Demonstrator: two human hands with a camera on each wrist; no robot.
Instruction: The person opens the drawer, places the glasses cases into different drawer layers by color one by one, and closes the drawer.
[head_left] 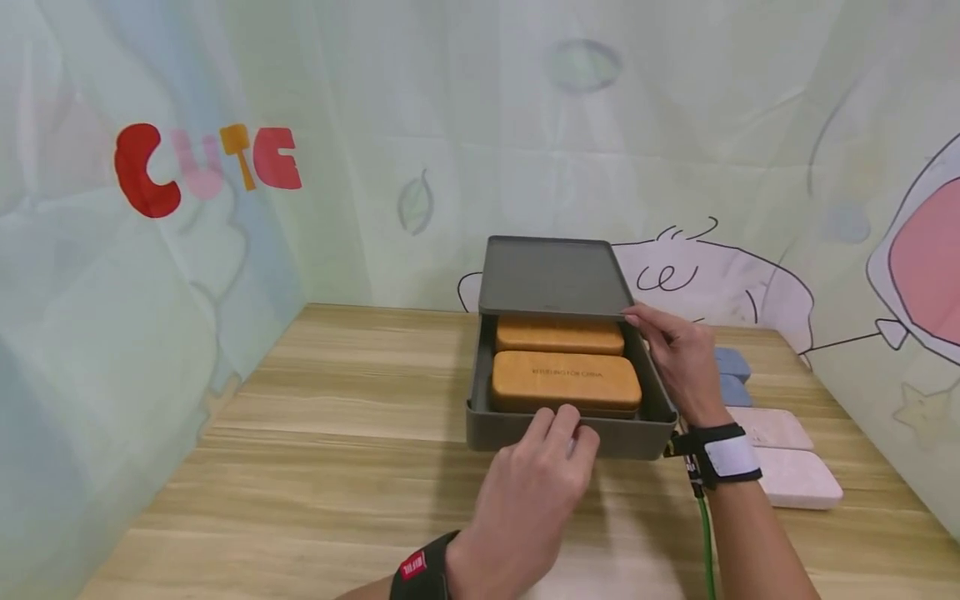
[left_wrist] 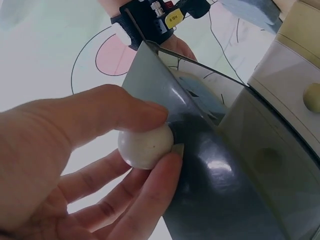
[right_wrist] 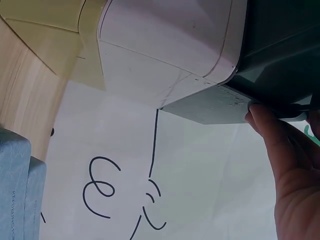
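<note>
A grey top drawer stands pulled out from under the grey top of a drawer unit. Inside it lie two orange-brown cases, one behind the other. The left hand is at the drawer's front; in the left wrist view its thumb and fingers pinch a white round knob. My right hand grips the front right corner of the unit's top, also seen in the right wrist view, where fingers lie along the dark edge.
Below the grey tier are a white tier and a yellow tier. To the unit's right, blue cases and pink cases lie on the wooden table. A printed curtain hangs behind. A green cable runs along the right wrist.
</note>
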